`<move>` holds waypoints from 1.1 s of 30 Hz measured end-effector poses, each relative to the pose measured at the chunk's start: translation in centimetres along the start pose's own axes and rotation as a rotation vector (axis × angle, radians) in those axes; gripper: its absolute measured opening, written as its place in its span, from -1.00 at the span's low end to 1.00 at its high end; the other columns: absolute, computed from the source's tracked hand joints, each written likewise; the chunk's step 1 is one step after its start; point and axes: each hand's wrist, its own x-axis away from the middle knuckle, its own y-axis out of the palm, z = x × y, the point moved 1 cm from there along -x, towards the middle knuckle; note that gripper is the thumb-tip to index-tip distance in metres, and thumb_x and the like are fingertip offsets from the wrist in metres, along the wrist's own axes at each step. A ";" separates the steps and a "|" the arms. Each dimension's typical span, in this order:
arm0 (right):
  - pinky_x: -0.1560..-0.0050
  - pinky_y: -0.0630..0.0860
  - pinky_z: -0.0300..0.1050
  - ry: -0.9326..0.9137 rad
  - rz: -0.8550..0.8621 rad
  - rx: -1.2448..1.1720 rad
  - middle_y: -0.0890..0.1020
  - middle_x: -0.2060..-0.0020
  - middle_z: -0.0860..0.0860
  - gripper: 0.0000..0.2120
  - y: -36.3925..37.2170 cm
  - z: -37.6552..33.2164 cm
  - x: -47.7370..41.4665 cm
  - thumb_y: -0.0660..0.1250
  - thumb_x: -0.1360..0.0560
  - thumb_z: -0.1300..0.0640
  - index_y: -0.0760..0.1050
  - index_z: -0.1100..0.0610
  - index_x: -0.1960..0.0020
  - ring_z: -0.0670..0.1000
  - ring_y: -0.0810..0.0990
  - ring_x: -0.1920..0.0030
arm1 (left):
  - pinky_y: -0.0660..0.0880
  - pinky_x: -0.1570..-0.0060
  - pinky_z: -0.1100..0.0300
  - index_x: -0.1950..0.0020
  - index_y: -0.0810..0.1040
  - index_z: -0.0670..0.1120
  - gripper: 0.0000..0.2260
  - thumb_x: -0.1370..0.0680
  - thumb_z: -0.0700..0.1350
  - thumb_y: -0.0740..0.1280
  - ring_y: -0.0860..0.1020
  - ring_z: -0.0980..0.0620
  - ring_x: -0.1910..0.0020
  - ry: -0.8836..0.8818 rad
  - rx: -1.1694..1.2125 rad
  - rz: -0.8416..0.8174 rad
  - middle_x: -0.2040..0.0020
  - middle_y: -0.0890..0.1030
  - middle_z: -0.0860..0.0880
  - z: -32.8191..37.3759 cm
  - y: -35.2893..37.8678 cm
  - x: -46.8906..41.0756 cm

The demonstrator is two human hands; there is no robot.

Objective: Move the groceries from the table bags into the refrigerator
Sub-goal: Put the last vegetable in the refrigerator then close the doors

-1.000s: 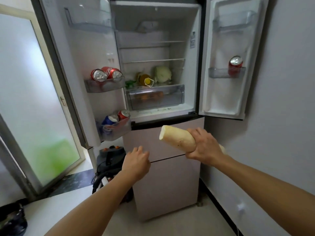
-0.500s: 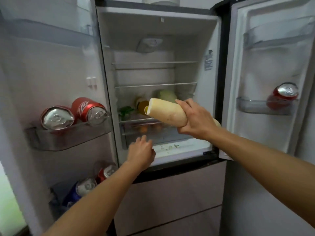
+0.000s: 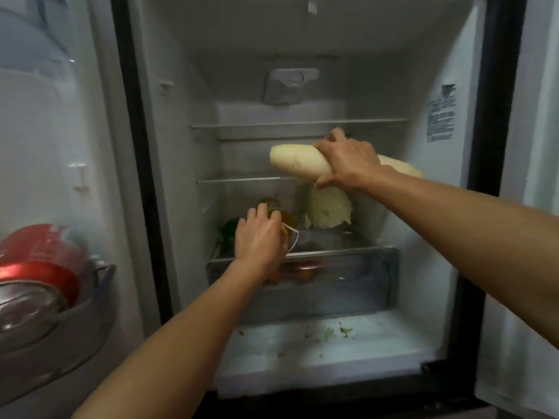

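Your right hand (image 3: 344, 160) holds the white radish (image 3: 298, 161) inside the open refrigerator (image 3: 302, 40). The fingers (image 3: 325, 145) curl over the top of the radish and the thumb clamps it from below, at about its middle. The blunt end projects to the left of the fingers; the other end shows to the right, behind your wrist. The radish lies nearly level, between the upper shelf (image 3: 296, 124) and the middle shelf (image 3: 239, 180), and is not resting on either. Directly below it, a pale cabbage (image 3: 329, 210) stands on the lowest shelf, close under your right hand. Your left hand (image 3: 260, 237) reaches onto that same shelf, to the left of the cabbage, with its fingers laid over a bottle of amber liquid (image 3: 286, 220); you cannot tell whether they grip the bottle or only touch it. A dark green item (image 3: 230, 228) sits just left of that hand. Beneath the shelf, the clear crisper drawer (image 3: 348, 273) holds orange-brown produce, blurred through its front. Green scraps (image 3: 335, 331) lie on the compartment floor. On the left door, a red can (image 3: 36, 267) lies on its side in the door bin (image 3: 60, 343).
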 end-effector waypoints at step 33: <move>0.01 0.41 -0.02 0.074 -0.087 -0.047 0.53 -0.23 0.13 -0.46 7.5 4.5 -8.5 0.33 -0.46 -0.11 0.34 -0.07 -0.41 0.21 0.52 -0.18 | 0.37 -0.05 -0.05 -0.04 0.50 -0.13 -0.57 -0.63 0.13 -0.02 0.46 -0.18 0.00 -0.062 -0.134 0.258 0.00 0.54 -0.18 -5.1 5.9 -11.2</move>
